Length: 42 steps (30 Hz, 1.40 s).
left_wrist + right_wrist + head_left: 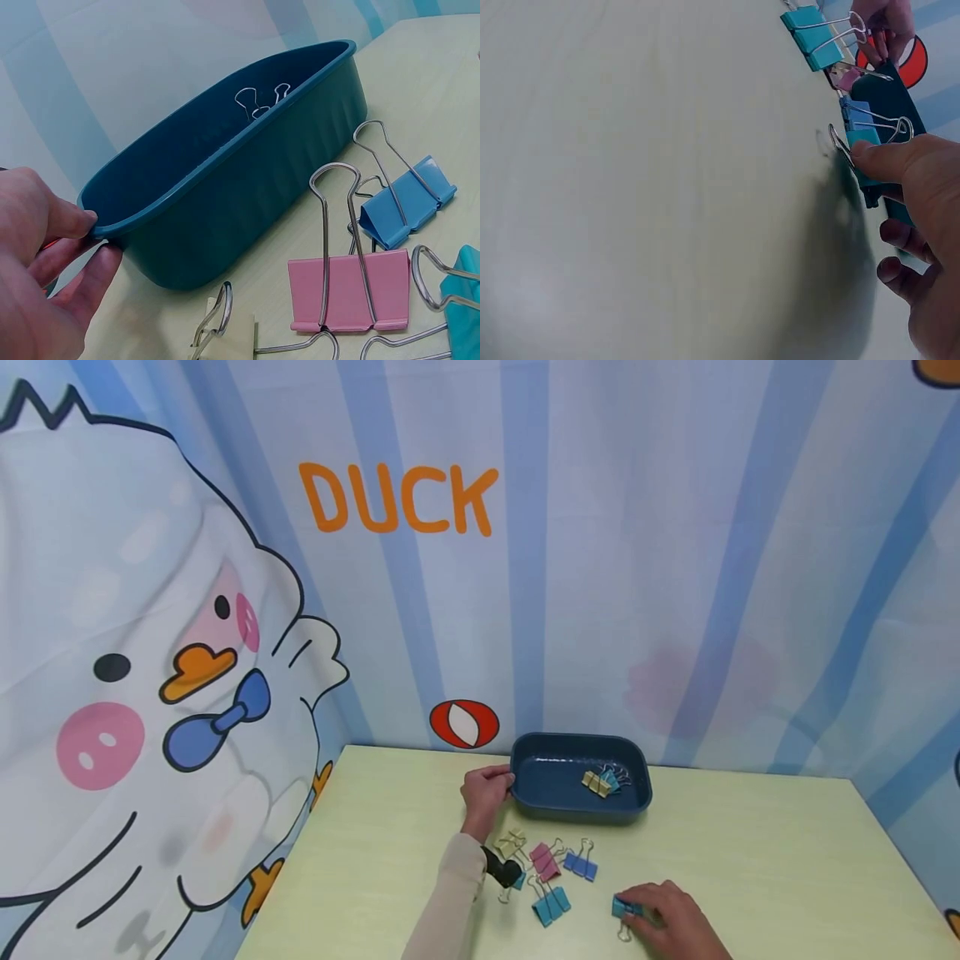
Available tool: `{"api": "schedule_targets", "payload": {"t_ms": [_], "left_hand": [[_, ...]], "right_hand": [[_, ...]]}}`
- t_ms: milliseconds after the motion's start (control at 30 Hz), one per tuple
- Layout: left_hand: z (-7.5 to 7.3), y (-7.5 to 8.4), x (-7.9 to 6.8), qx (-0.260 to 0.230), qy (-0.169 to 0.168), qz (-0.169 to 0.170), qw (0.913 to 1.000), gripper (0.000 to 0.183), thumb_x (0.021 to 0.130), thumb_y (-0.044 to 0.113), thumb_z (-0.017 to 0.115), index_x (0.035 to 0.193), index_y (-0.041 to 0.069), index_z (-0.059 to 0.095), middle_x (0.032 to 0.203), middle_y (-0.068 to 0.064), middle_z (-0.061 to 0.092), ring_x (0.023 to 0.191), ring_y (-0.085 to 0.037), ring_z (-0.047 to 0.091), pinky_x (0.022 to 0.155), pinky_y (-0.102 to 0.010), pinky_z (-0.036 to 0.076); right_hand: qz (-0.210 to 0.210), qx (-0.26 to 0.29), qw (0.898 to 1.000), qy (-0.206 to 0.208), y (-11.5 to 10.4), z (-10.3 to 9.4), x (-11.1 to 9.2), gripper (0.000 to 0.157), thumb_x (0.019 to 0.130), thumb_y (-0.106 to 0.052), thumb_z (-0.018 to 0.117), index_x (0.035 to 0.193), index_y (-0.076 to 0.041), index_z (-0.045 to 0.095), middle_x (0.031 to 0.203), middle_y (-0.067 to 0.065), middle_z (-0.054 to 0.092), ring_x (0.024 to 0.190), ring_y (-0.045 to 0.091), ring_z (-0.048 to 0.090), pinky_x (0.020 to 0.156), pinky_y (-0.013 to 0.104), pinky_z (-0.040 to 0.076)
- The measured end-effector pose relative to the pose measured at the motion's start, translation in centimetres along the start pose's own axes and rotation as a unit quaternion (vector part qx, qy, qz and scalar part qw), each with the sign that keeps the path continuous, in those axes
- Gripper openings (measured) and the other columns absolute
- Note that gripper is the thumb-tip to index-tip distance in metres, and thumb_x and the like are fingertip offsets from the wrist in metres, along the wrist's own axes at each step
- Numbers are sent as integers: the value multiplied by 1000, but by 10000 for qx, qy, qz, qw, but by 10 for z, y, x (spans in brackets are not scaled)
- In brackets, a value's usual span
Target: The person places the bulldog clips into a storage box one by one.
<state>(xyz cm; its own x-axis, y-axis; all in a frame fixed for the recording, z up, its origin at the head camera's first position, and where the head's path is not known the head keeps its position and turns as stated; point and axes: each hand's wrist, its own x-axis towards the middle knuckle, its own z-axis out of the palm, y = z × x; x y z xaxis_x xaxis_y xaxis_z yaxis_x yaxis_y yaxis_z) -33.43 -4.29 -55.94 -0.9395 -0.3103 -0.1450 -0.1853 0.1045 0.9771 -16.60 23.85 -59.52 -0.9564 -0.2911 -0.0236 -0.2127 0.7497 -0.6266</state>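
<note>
My left hand (485, 793) pinches the left rim of a dark blue bin (577, 814) between thumb and fingers. Inside the bin's right part lie a yellow binder clip (596, 784) and a teal one beside it. Toward the front right, my right hand (670, 917) pinches a teal binder clip (864, 141) by its body, thumb on one face, with its wire handles sticking out. Between the hands, nearer the bin, lie a pink binder clip (349, 291), a blue binder clip (409, 201), a teal binder clip (551, 906) and a yellow binder clip (511, 842).
Partly hidden under the left wrist's black camera (501, 867) is another teal clip (519, 882). The pale yellow table (757, 860) ends at a printed curtain (585, 568) behind the bin, with a duck picture at the left.
</note>
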Motion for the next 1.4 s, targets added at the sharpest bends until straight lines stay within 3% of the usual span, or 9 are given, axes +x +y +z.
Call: {"api": "schedule_targets", "payload": {"t_ms": [200, 367, 600, 933, 1100, 1400], "left_hand": [[-1, 0, -1, -20, 5, 0, 10000, 17, 92, 4, 75, 107, 0, 81, 96, -12, 77, 72, -18, 69, 70, -29, 60], [-2, 0, -1, -25, -5, -5, 10000, 17, 92, 4, 75, 107, 0, 81, 97, -12, 77, 72, -18, 69, 71, -30, 61], [-3, 0, 0, -13, -15, 21, 10000, 16, 93, 3, 74, 107, -1, 80, 96, -12, 77, 69, -17, 67, 72, -33, 61], [-2, 1, -3, -62, -29, -73, 9999, 17, 93, 3, 74, 108, -2, 80, 97, -13, 77, 73, -18, 69, 71, -30, 61], [-2, 1, -3, -80, -32, -64, 9999, 17, 92, 3, 74, 108, -2, 80, 96, -12, 77, 69, -16, 67, 67, -27, 60], [-1, 1, -2, -83, -32, -79, 9999, 18, 93, 3, 74, 108, -1, 80, 97, -13, 77, 73, -19, 70, 69, -28, 60]], "right_hand": [[143, -195, 9984, 516, -15, -15, 4, 23, 88, -20, 83, 111, -21, 80, 107, -9, 75, 87, 8, 56, 76, 30, 53], [-562, -320, 9917, 1115, -25, -36, 12, 25, 87, -14, 83, 111, -19, 81, 107, -7, 76, 86, 11, 58, 70, 27, 54], [-1725, -526, 9670, 1801, -43, -61, 31, 28, 83, -10, 86, 110, -16, 81, 102, -9, 75, 84, 8, 60, 72, 35, 54], [-2252, -801, 9539, 1818, -75, -102, 79, 26, 90, -10, 80, 116, -10, 79, 109, 3, 75, 98, 25, 66, 84, 53, 54], [-2197, -737, 9572, 1735, -88, -117, 103, 26, 94, -11, 76, 120, -9, 77, 115, 8, 74, 98, 29, 65, 78, 48, 53], [-2168, -723, 9588, 1688, -100, -121, 135, 25, 96, -14, 75, 120, -7, 77, 115, 11, 75, 104, 33, 66, 87, 55, 53]]}}
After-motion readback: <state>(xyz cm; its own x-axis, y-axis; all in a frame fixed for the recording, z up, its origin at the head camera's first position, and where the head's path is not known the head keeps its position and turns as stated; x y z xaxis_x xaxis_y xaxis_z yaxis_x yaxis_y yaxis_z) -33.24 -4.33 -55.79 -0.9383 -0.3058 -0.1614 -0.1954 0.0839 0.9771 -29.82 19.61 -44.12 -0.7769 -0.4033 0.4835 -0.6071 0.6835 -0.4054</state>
